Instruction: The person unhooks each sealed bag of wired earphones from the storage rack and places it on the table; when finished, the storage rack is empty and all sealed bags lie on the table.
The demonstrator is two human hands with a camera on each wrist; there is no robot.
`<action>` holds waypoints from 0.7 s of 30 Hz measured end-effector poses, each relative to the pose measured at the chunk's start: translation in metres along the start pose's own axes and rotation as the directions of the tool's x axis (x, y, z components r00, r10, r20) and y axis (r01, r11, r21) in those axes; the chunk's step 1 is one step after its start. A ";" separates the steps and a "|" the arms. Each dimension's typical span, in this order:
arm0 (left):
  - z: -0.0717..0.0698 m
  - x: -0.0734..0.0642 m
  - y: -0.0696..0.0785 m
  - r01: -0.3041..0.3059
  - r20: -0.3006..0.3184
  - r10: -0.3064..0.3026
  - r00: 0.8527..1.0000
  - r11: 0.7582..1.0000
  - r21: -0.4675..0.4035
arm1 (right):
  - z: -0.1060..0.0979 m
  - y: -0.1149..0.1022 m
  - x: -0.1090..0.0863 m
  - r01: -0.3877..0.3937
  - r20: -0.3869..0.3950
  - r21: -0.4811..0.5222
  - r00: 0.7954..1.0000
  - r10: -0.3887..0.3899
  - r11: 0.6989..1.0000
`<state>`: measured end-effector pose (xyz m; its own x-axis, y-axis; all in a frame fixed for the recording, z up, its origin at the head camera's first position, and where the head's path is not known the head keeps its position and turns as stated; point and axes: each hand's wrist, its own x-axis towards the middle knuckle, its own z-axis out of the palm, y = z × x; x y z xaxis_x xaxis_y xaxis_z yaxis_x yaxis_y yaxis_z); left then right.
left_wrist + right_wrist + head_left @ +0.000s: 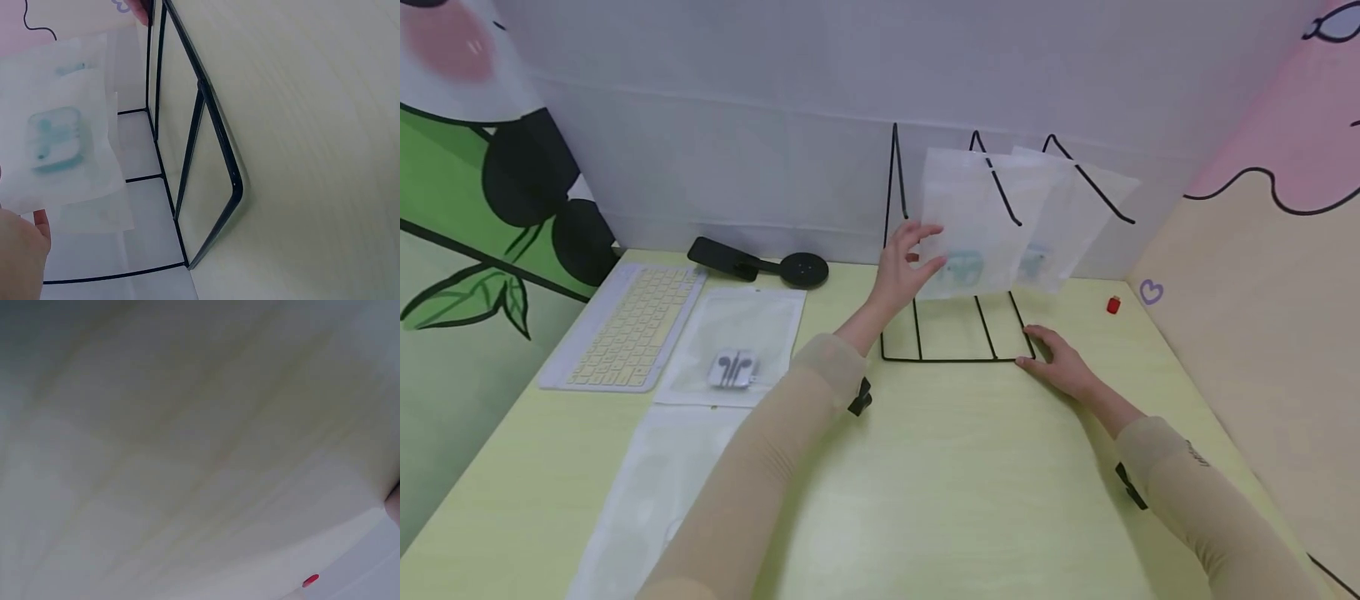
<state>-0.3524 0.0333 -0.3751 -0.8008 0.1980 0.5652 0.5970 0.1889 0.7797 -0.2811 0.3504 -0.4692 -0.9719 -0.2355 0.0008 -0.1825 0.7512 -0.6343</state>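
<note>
A black wire display rack (940, 360) stands against the back wall with three upright prongs. On its middle prong hangs a white frosted pouch (992, 200) with a blue-green item showing through. Another frosted pouch (1101, 196) is on the right prong, partly behind the first. My left hand (895, 271) is at the first pouch's left edge, thumb and fingers spread apart; the left wrist view shows the pouch (94, 169) beside the fingers. With thumb and fingers, my right hand (1060, 362) holds the rack's front right corner. The right wrist view shows mostly tabletop.
To the left lie a white keyboard (632, 329), a black stand with a round base (803, 270), a frosted pouch with earphones (732, 369) and another frosted pouch (655, 467) nearer me. A small red object (1113, 305) sits near the table's right edge.
</note>
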 end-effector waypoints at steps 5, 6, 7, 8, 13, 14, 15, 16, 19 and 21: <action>0.000 -0.003 -0.003 -0.010 -0.029 0.010 1.000 1.000 0.014 | 0.000 -0.004 -0.001 -0.002 0.003 0.000 1.000 0.002 1.000; 0.001 -0.004 -0.003 -0.018 -0.037 0.019 0.999 1.000 0.017 | 0.000 -0.004 -0.001 -0.001 0.003 0.000 1.000 0.001 1.000; 0.001 -0.004 -0.003 -0.029 -0.046 0.030 0.998 0.999 0.016 | 0.000 -0.005 -0.002 -0.001 0.004 0.000 1.000 0.001 1.000; 0.000 -0.005 -0.002 -0.044 -0.056 0.044 0.997 0.999 0.015 | -0.001 -0.005 -0.002 0.000 0.005 0.000 1.000 0.000 1.000; -0.001 -0.009 -0.001 -0.112 -0.108 0.115 0.987 0.993 0.035 | -0.001 -0.006 -0.002 -0.001 0.006 0.000 1.000 0.001 1.000; -0.001 -0.010 0.000 -0.124 -0.118 0.129 0.985 0.991 0.048 | -0.001 -0.006 -0.002 -0.001 0.007 0.001 1.000 0.001 1.000; -0.002 -0.010 0.001 -0.134 -0.125 0.141 0.982 0.989 0.059 | -0.001 -0.006 -0.002 -0.001 0.007 0.003 1.000 0.001 1.000; -0.003 -0.011 0.002 -0.145 -0.132 0.154 0.979 0.987 0.069 | -0.001 -0.006 -0.003 0.000 0.008 0.006 1.000 0.000 1.000; -0.005 -0.012 0.005 -0.191 -0.144 0.204 0.968 0.977 0.096 | 0.000 -0.007 -0.003 0.005 0.007 0.010 1.000 -0.005 1.000; -0.007 -0.013 0.007 -0.218 -0.141 0.232 0.962 0.970 0.106 | 0.000 -0.008 -0.004 0.006 0.005 0.010 1.000 -0.006 1.000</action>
<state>-0.3380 0.0249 -0.3751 -0.6390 0.0989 0.7628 0.7591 0.2417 0.6045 -0.2759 0.3455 -0.4640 -0.9699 -0.2435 0.0007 -0.1872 0.7437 -0.6417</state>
